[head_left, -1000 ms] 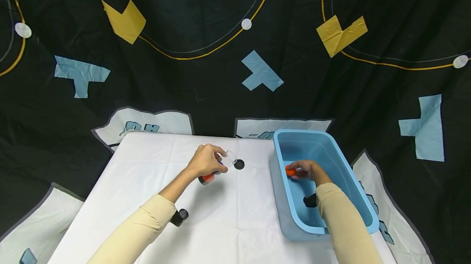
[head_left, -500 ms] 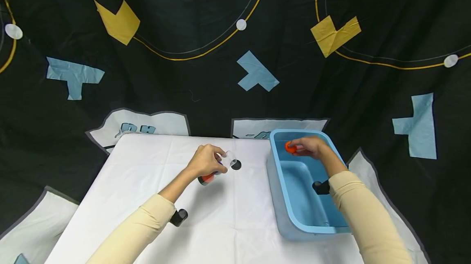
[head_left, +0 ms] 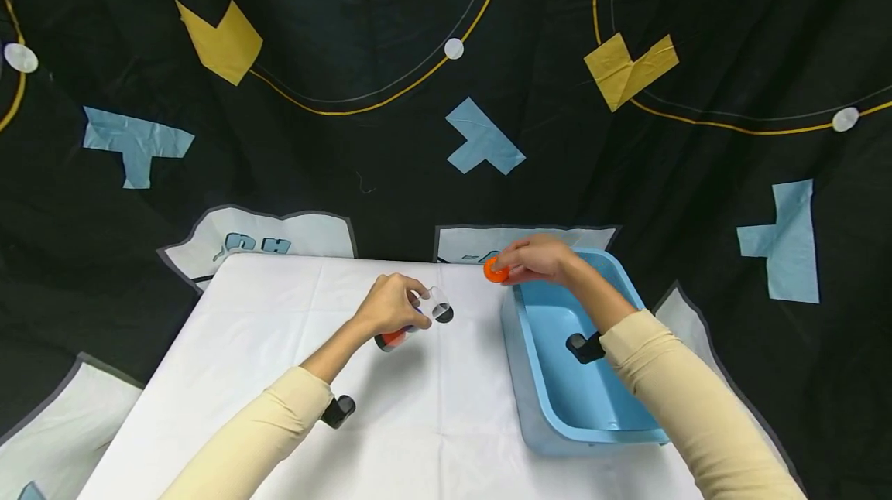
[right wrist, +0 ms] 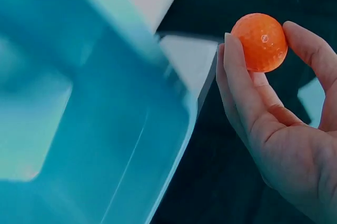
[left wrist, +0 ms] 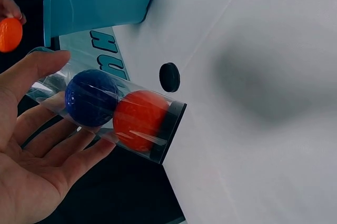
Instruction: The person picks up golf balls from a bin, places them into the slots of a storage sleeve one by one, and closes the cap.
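My left hand (head_left: 394, 305) grips a clear plastic tube (left wrist: 108, 103), tilted above the white table. Inside it sit a blue ball (left wrist: 92, 98) and a red-orange ball (left wrist: 141, 120), the latter against the black cap (left wrist: 169, 132) at the low end. The tube's upper end points toward the bin and has no cap on it. An orange dimpled golf ball (right wrist: 260, 42) is pinched between thumb and fingertips of my right hand (head_left: 543, 260), over the bin's far left corner. A loose black cap (left wrist: 169, 77) lies on the table beyond the tube.
The deep light-blue bin (head_left: 533, 376) stands on the right side of the white-covered table (head_left: 334, 453). Behind the table hangs a dark curtain (head_left: 390, 175) with blue and yellow tape pieces. Each wrist carries a small black camera (head_left: 339, 412).
My right hand has lifted the orange golf ball up from inside the bin, then moved left past its rim toward the tube. My left hand and the tube stay nearly still.
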